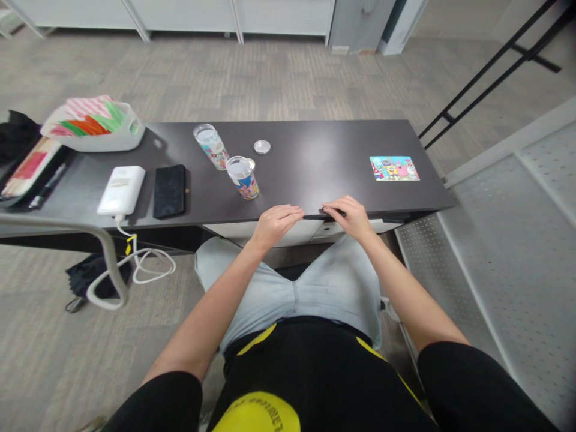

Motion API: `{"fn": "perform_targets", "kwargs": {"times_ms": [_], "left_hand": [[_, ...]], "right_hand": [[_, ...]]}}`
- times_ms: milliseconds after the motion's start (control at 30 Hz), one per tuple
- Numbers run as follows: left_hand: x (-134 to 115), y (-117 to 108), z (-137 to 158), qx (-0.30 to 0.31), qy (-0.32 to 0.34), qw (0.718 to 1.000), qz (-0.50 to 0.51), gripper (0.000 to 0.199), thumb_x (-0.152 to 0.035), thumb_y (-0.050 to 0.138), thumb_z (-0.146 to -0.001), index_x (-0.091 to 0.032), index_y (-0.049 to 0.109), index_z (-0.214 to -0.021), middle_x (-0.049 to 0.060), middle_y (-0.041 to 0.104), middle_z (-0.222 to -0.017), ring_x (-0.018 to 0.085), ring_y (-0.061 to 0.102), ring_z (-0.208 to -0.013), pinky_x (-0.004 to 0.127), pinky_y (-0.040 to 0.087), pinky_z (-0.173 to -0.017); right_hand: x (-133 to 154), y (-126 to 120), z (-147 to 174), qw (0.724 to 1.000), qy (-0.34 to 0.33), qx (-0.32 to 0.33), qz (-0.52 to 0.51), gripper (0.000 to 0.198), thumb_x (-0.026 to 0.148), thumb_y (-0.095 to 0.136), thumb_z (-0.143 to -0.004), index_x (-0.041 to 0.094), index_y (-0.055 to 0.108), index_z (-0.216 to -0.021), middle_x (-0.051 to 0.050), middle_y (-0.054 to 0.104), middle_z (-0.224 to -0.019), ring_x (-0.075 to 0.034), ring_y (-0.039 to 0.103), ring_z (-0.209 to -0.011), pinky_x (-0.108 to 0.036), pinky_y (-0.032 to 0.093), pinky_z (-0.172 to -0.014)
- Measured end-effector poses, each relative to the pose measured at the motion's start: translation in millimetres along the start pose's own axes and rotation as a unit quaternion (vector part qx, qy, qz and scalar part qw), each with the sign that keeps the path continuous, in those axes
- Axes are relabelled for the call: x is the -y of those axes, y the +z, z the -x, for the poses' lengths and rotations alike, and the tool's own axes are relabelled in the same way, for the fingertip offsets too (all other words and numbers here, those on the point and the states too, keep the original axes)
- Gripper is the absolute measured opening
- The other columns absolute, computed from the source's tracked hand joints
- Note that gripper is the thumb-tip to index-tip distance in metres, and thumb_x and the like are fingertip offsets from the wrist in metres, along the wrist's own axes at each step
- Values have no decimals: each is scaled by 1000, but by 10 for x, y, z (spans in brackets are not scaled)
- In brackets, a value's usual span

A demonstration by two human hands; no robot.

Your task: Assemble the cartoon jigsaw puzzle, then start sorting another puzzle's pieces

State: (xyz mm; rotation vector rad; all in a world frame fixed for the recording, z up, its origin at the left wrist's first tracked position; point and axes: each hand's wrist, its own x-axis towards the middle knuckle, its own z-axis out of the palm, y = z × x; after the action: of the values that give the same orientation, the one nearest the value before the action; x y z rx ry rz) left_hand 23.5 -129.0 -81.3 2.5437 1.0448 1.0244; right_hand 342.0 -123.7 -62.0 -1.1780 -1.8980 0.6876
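My left hand (pixel 279 223) rests at the front edge of the dark table (pixel 310 180), fingers stretched out and holding nothing. Also at that edge, my right hand (pixel 350 216) has its thumb and fingertips drawn together; a small dark spot shows at the tips, too small to name. Beyond my left hand stands a clear cylinder with a cartoon print (pixel 243 178), and a second, taller-looking printed cylinder (pixel 211 147) is behind it to the left. A round silvery lid (pixel 261 147) lies near them, another mostly hidden behind the front cylinder. To the right lies a flat cartoon card (pixel 394 168).
Left on the table are a black phone-like slab (pixel 170 191), a white power bank (pixel 121 191) with a white cable (pixel 150 255), and a white basket (pixel 108 141) of colourful items. A grey curved tube (pixel 108 252) crosses at left; a perforated panel (pixel 508 240) stands at right.
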Motion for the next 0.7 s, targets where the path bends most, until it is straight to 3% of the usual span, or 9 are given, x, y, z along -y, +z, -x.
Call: {"fn": "perform_targets", "kwargs": {"times_ms": [100, 200, 267, 333, 400, 533, 700], "left_hand": [[-151, -205, -40, -50, -1, 999, -7, 19, -30, 78, -126, -33, 97, -126, 3, 99, -124, 23, 96, -111, 39, 76, -104], [-210, -665, -168, -138, -31, 989, -35, 15, -33, 83, -125, -31, 95, -133, 5, 98, -125, 25, 93, -112, 41, 71, -106], [-142, -1036, -291, -213, -75, 972, -62, 15, -30, 84, -123, -28, 94, -134, 7, 97, -130, 28, 90, -121, 45, 68, -113], [-3, -1354, -413, -283, -127, 949, -61, 14, -23, 92, -112, -27, 97, -124, 5, 97, -121, 27, 89, -111, 40, 68, -103], [153, -1553, -506, -278, -145, 949, -34, 15, -16, 96, -102, -26, 99, -114, 3, 96, -110, 24, 87, -96, 37, 66, -93], [339, -1605, -581, -235, -188, 953, -13, 18, -14, 99, -94, -25, 99, -107, 4, 96, -105, 25, 87, -93, 37, 69, -93], [343, -1543, -562, -217, -245, 945, -23, 32, -21, 103, -91, -23, 97, -122, 6, 97, -118, 28, 90, -101, 43, 71, -105]], "right_hand": [[130, 34, -130, 999, 19, -31, -10, 39, 73, 76, -112, 38, 95, -112, -12, 95, -109, -39, 82, -96, -64, 68, -95], [382, 133, -408, 995, 40, -79, -52, 40, 75, 87, -105, 36, 92, -114, -8, 91, -101, -33, 80, -91, -55, 68, -92], [608, 242, -682, 991, 13, -91, -93, 43, 75, 92, -103, 33, 90, -111, -6, 89, -97, -29, 79, -90, -50, 67, -92], [842, 376, -991, 988, -31, -78, -130, 44, 75, 91, -106, 31, 89, -112, -6, 90, -103, -28, 80, -93, -47, 65, -93], [1050, 516, -1291, 986, -60, -57, -142, 50, 80, 88, -109, 30, 89, -113, -6, 90, -108, -27, 81, -98, -44, 64, -93], [1300, 734, -1714, 987, -86, -45, -128, 67, 95, 79, -108, 29, 87, -109, -7, 87, -116, -24, 74, -95, -41, 61, -87], [1327, 885, -1881, 985, -80, -33, -147, 60, 88, 87, -107, 28, 88, -105, -6, 85, -108, -23, 67, -89, -42, 60, -88]]}}
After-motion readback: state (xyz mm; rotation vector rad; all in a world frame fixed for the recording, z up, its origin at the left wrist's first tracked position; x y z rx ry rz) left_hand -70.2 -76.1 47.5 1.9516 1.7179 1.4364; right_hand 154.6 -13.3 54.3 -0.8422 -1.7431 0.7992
